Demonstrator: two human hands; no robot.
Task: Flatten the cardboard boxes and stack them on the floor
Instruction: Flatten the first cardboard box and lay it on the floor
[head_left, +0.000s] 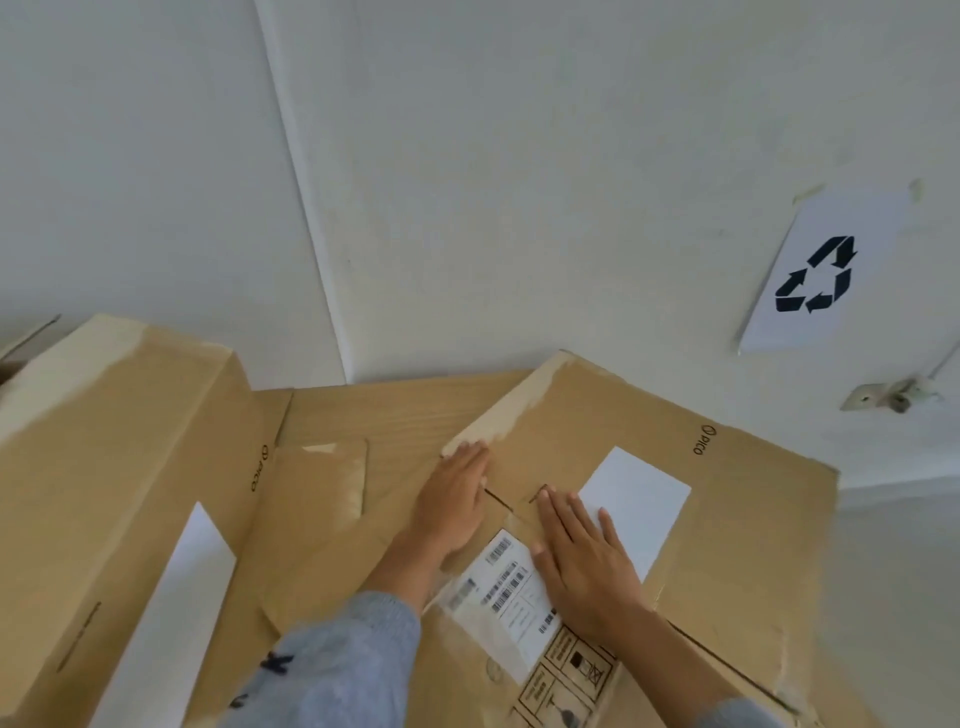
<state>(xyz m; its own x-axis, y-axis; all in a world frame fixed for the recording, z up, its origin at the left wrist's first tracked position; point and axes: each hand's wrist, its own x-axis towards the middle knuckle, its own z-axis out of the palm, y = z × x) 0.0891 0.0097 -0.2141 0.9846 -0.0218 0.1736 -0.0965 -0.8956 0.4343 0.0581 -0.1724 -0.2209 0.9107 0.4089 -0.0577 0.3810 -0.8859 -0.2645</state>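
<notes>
Nearest the camera, a shipping label (511, 587) lies between the two wrists on the flattened cardboard box (727, 545) that is being pressed down. The left hand (453, 506) and the right hand (584, 558) are laid palm-down on it, fingers (563, 512) extended and fairly close together, nothing being gripped. Just ahead of the fingertips two cut slits are seen, and to the right of the right fingers a blank white label (636, 501). Should pressure be eased, the panels could spring up, and the box could slide off the flattened cardboard (400, 410) beneath it, since the edges are not aligned. To the left of the left fingers a second box (119, 467) is seen; whether it is fully flat, or holds anything, cannot be told. Beyond the fingertips a recycling sign (821, 270) is taped to the wall.
</notes>
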